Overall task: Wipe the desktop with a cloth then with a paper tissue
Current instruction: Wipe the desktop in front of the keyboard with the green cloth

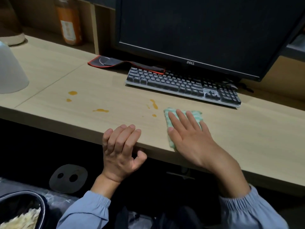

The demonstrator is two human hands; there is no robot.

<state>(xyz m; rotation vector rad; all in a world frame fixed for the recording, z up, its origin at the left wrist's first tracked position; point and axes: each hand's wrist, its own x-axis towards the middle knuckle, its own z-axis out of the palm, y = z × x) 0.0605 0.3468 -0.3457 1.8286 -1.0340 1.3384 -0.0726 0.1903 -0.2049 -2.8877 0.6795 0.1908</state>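
A light wooden desktop [99, 76] carries several orange-yellow spill spots [100, 110], spread to the left of a folded green-and-white cloth [195, 114]. My right hand [189, 134] lies flat on the cloth with fingers spread, pressing it onto the desk near the front edge. One streak of the spill [154, 104] sits just left of the cloth. My left hand [121, 149] rests on the desk's front edge, fingers curled over it and thumb below, with nothing in it. No paper tissue is in view.
A grey keyboard [183, 85] and a dark monitor [206, 30] stand behind the cloth. A black-and-red mat [115, 62] lies at the keyboard's left. A white cone-shaped object [9, 68] stands far left, an orange bottle [70, 22] at the back. A bin [21, 210] sits below left.
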